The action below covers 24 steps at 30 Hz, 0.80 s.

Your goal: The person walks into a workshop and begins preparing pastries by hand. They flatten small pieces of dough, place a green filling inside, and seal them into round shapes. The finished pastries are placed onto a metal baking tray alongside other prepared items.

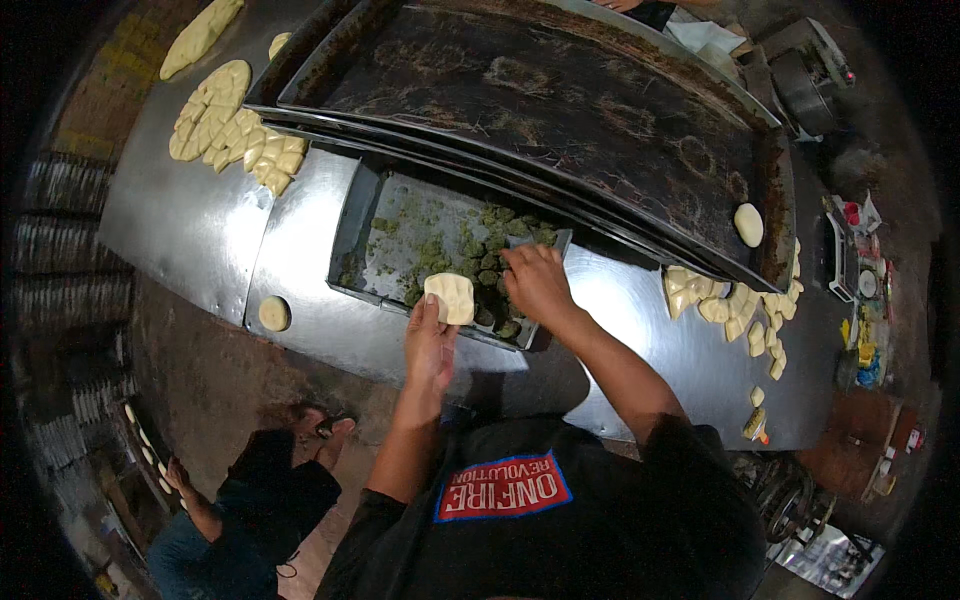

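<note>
My left hand [428,340] holds a flattened, pale dough piece [449,298] at the near edge of a shallow metal tray [345,240]. Green filling [431,250] lies in that tray, loose crumbs toward the left and rounded lumps toward the right. Among the lumps at the tray's right end, my right hand [532,280] has its fingers curled down; what they grip, if anything, is hidden. A round dough piece [273,313] sits on the steel worktop [180,240] left of the tray.
Stacked dark baking trays [520,120] lie behind, with a dough ball [748,225] inside. Cut dough pieces spread at upper left [210,110] and right [740,310]. A co-worker [230,520] is at lower left beside dough pieces. Various utensils [865,340] crowd the far right.
</note>
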Tool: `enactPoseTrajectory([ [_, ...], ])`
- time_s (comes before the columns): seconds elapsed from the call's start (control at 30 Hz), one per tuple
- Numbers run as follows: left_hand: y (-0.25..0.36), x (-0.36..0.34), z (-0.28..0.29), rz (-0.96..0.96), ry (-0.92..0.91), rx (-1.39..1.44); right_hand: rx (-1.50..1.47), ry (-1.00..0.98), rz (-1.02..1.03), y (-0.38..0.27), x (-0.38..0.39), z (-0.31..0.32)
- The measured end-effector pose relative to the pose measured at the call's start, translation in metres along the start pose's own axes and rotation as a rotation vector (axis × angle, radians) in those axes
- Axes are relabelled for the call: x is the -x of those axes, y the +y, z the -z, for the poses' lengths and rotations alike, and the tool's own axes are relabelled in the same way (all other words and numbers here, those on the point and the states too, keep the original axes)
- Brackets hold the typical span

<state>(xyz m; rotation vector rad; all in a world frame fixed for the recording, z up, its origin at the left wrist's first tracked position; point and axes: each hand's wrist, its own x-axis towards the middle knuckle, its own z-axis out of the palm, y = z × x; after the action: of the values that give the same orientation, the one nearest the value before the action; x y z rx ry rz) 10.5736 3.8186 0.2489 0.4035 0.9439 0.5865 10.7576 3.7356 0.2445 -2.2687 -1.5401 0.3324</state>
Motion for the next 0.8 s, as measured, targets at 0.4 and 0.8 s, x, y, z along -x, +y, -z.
enactPoseTrajectory([
  [0.4,0.026,0.017,-0.022,-0.003,-0.226,-0.029,-0.383,0.146,0.064,-0.068,0.016,0.067],
  [0.8,0.000,0.052,-0.043,-0.171,-0.123,-0.070,-0.840,0.061,-0.182,-0.043,0.017,0.059],
])
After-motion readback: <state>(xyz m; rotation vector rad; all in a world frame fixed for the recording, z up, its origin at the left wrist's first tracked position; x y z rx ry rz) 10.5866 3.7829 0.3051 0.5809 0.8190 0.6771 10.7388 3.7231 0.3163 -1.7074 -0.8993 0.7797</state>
